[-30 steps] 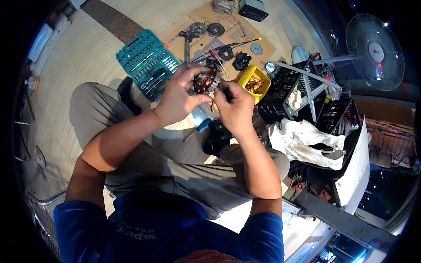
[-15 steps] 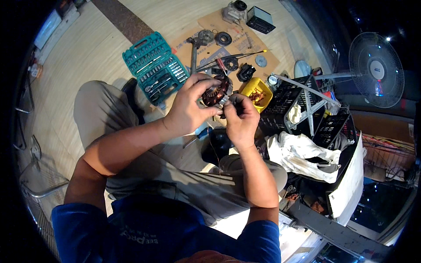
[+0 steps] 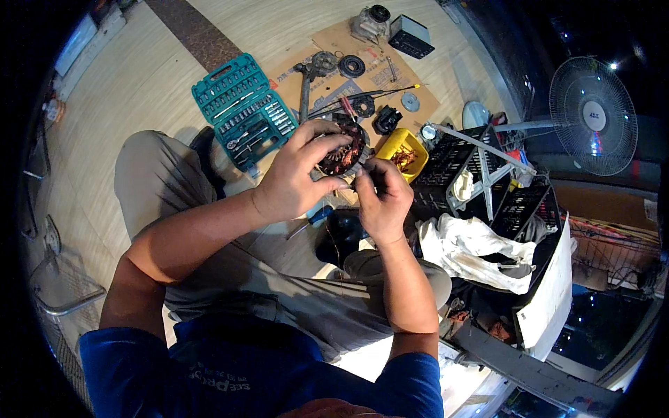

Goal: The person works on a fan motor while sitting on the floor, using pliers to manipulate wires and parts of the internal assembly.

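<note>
A round stator (image 3: 344,157) with reddish copper windings and a metal rim is held up in front of me. My left hand (image 3: 298,171) grips it from the left, fingers over the upper side and thumb below. On its lower right edge, my right hand (image 3: 385,200) pinches at the rim with thumb and curled fingers; the fingertips are partly hidden. A thin wire (image 3: 334,233) hangs below the hands. Just beyond the right hand stands a yellow container (image 3: 420,164) with copper-coloured scraps in it.
A green socket set case (image 3: 263,143) lies open at left. Cardboard (image 3: 418,73) carries a hammer (image 3: 305,90), a black ring (image 3: 352,66) and other parts. A blue-handled screwdriver (image 3: 319,214) lies by my legs. Black crates (image 3: 446,164), a white cloth (image 3: 474,251) and a fan (image 3: 592,115) stand right.
The stator has tilted in my hands, so more of its copper windings show. Both hands keep their hold, and the whole view has shifted slightly.
</note>
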`<state>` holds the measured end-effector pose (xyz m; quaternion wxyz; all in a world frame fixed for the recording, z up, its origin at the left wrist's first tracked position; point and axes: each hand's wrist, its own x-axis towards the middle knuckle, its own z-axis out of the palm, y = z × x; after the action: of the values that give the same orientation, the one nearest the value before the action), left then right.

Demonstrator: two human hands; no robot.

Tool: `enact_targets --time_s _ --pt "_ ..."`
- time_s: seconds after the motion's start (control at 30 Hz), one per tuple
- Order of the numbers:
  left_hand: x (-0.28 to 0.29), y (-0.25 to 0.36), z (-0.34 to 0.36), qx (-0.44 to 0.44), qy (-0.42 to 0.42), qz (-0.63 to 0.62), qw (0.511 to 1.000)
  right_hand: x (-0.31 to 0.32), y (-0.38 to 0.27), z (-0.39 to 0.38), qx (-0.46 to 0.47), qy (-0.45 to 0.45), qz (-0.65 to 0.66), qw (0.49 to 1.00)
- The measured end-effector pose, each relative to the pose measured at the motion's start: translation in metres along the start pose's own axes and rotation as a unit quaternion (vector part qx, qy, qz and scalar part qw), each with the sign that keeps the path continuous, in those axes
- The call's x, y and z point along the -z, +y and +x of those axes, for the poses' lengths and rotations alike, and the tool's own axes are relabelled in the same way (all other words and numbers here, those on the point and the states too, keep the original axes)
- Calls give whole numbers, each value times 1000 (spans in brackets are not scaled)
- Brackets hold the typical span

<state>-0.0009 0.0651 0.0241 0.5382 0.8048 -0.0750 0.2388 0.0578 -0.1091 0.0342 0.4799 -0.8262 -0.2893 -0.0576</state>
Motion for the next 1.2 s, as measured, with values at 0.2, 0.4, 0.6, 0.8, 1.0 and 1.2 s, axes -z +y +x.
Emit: enact_targets --time_s 0.2,0.4,0.6,0.8,1.0,1.2 --pt "-6 -8 -3 54 -8 -14 998 4 2 4 -99 -72 67 990" --pt "-8 -20 -3 309 -63 -369 874 5 -1 11 -257 -144 260 919" --pt "-14 -20 -1 308 -64 -410 856 7 1 8 -253 -144 247 924" --pt "-17 -24 -3 289 -39 -425 857 8 1 6 -232 -126 222 939" --pt "-21 -22 -2 275 -57 -356 891 10 10 5 -215 -123 191 950" --pt "-19 -13 -3 157 -3 -229 961 8 10 1 -125 -84 65 986"
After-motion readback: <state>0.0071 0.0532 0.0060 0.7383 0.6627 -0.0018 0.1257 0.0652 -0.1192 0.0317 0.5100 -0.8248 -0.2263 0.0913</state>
